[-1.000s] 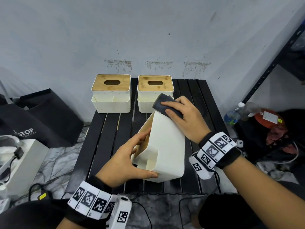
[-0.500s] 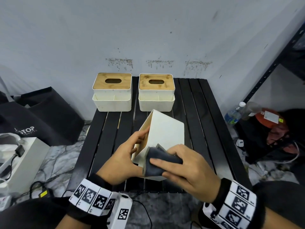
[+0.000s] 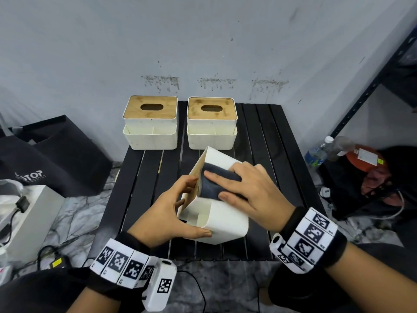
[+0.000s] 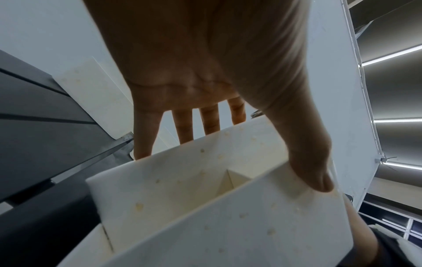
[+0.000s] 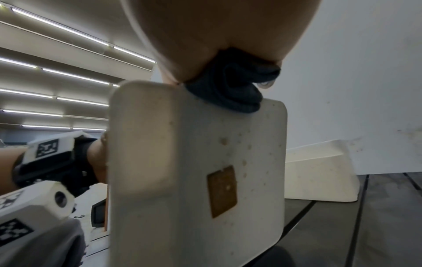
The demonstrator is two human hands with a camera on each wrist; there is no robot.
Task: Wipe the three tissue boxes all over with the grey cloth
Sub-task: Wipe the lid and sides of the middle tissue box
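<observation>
**Cloth on the tipped box, two more waiting at the back**

Around my work I see a black bag (image 3: 52, 154) and a white case (image 3: 27, 213) on the floor to the left, and a water bottle (image 3: 317, 152) by a black shelf frame (image 3: 370, 86) on the right. Two upright tissue boxes (image 3: 150, 123) (image 3: 212, 123) with wooden lids stand side by side at the far edge, just beyond the one I am handling; nothing lies between them and it.

The third tissue box (image 3: 223, 220) is tipped on its side near the middle of the table. My left hand (image 3: 167, 213) steadies it, thumb along the near open rim, fingers spread against the wooden lid face. My right hand (image 3: 252, 193) lies on top, fingers fairly straight, pressing the grey cloth (image 3: 216, 184) flat against the upper white face. In the right wrist view the cloth (image 5: 230, 90) bunches between palm and box edge.

The slatted black table (image 3: 266, 141) stands against a scuffed pale wall (image 3: 203, 41) on a marbled floor (image 3: 74, 220).
</observation>
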